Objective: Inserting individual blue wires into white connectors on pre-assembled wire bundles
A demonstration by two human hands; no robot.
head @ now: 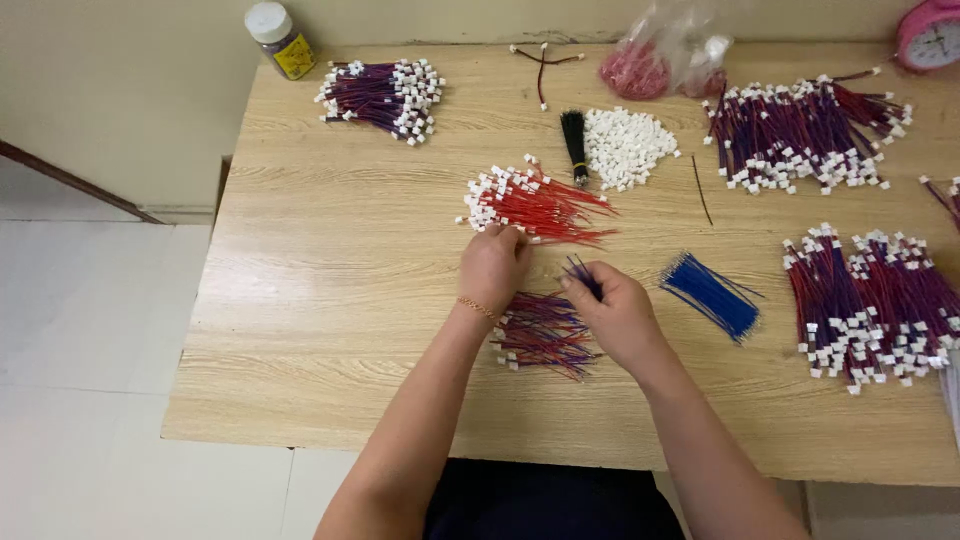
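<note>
My left hand (492, 265) rests fingers-down at the near edge of a pile of red wires with white connectors (530, 203), touching them; whether it grips one I cannot tell. My right hand (615, 310) pinches a few blue wires (581, 272) that stick up from its fingertips. Between and under the two hands lies a small heap of red-and-blue wire pairs with white connectors (542, 333). A loose bundle of blue wires (712, 293) lies just right of my right hand.
On the wooden table (330, 300): white connectors pile (627, 145), black wire bundle (574, 142), finished wire piles at back left (383, 95), back right (800, 135) and right (875, 300). Plastic bag (665, 55), bottle (279, 38), pink clock (930, 35).
</note>
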